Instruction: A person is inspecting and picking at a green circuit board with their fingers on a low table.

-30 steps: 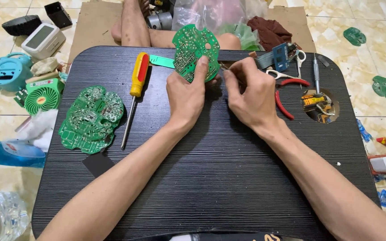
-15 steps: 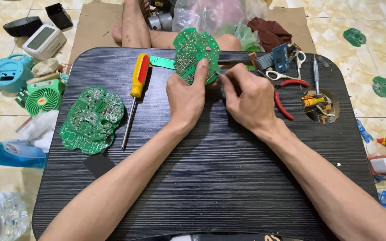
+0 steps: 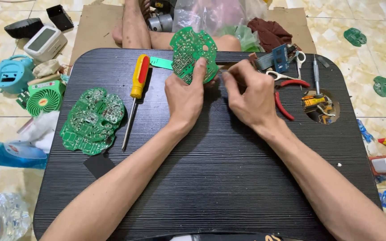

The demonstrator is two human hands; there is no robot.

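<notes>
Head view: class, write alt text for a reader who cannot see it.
A left hand holds a green circuit board upright over a black table while the right hand works at its edge. A screwdriver, a second board and red pliers lie nearby.

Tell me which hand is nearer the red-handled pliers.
Right. The right hand sits just beside the red-handled pliers; the left hand is farther off, holding the green circuit board.
</notes>
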